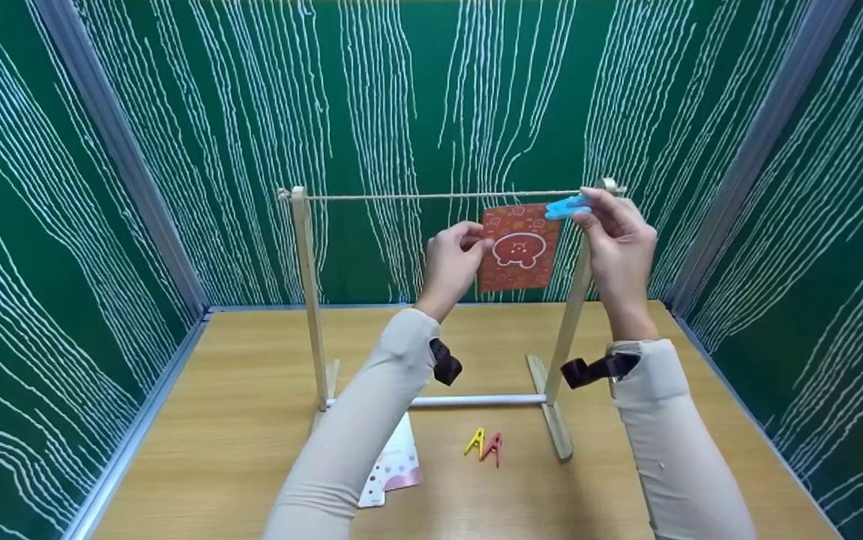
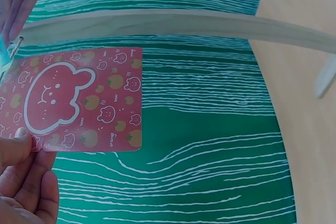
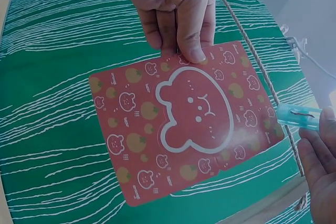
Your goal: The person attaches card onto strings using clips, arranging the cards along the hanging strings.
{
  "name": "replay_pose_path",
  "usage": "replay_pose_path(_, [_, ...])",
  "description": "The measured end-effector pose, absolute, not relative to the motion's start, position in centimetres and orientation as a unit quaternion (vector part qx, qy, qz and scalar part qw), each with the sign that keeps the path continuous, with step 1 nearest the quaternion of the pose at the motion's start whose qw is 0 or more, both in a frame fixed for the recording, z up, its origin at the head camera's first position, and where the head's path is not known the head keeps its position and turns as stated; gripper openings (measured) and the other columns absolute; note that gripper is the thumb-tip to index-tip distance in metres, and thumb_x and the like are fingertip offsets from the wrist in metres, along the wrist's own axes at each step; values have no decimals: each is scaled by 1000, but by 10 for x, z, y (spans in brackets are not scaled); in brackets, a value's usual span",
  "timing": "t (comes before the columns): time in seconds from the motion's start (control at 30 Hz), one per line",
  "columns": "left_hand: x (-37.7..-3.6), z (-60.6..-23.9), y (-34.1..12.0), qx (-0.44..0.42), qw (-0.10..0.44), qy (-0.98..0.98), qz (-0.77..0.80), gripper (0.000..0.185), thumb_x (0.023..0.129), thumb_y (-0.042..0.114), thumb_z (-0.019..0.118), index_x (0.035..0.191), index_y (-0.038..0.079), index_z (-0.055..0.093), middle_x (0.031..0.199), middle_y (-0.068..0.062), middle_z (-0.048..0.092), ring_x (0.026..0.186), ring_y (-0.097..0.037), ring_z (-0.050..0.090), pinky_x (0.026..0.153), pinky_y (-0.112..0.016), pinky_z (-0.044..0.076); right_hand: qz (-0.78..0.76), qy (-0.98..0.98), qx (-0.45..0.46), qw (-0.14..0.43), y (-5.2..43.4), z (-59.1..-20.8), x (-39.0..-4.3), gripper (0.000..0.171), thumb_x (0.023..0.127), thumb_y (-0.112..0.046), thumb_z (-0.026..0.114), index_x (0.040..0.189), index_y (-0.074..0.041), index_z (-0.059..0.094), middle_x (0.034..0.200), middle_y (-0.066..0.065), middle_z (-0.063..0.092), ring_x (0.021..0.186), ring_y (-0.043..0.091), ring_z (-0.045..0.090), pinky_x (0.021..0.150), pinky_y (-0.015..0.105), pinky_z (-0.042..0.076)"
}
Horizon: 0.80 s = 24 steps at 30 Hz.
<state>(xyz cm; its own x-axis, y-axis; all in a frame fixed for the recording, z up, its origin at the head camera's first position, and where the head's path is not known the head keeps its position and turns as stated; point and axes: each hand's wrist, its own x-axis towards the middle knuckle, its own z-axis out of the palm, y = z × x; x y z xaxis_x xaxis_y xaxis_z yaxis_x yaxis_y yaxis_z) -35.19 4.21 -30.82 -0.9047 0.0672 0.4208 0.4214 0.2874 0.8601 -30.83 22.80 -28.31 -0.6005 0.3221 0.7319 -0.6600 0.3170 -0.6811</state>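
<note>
A red card point(image 1: 519, 251) with a bear print, ears downward, hangs upright just below the rope point(image 1: 416, 196). My left hand point(image 1: 452, 259) pinches the card's left edge between thumb and fingers. At the opposite upper corner, my right hand point(image 1: 617, 244) pinches a light blue clothespin point(image 1: 566, 208) by its handle end. In the right wrist view the clothespin point(image 3: 297, 116) lies across the rope point(image 3: 252, 48), its tip at the card's corner point(image 3: 275, 129). Whether its tip grips the card cannot be made out.
A wooden stand with a left post point(image 1: 310, 300) and a right post point(image 1: 573, 319) carries the rope. A white bar point(image 1: 476, 400) joins its feet. Yellow point(image 1: 474, 442) and red point(image 1: 492, 448) clothespins lie on the table point(image 1: 236, 420). White printed cards point(image 1: 401, 457) lie partly under the left forearm.
</note>
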Motion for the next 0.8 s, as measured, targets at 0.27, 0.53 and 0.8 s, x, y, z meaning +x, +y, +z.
replay_pose_path(0.27, [-354, -304, 47, -162, 164, -786, -574, 19, 91, 16, 64, 108, 8, 68, 103, -5, 72, 90, -11, 66, 83, -25, 55, 574, -674, 122, 448, 227, -275, -315, 26, 86, -8, 67, 110, 1, 70, 94, -10, 61, 91, 7, 63, 86, 21, 53])
replay_pose_path(0.53, [-357, -302, 51, -160, 159, -781, -582, 18, 91, 15, 65, 106, 8, 69, 101, -5, 72, 88, -10, 66, 80, -25, 55, 571, -679, 108, 449, 227, -265, -318, 25, 86, -10, 67, 110, -1, 71, 93, -11, 59, 92, 5, 63, 87, 21, 52])
replay_pose_path(0.8, [-359, -298, 54, -163, 162, -782, -579, 18, 91, 14, 65, 107, 7, 69, 101, -6, 72, 87, -10, 65, 78, -23, 55, 539, -703, 91, 455, 227, -260, -322, 24, 87, -11, 67, 110, -6, 72, 92, -12, 58, 91, 4, 62, 87, 18, 52])
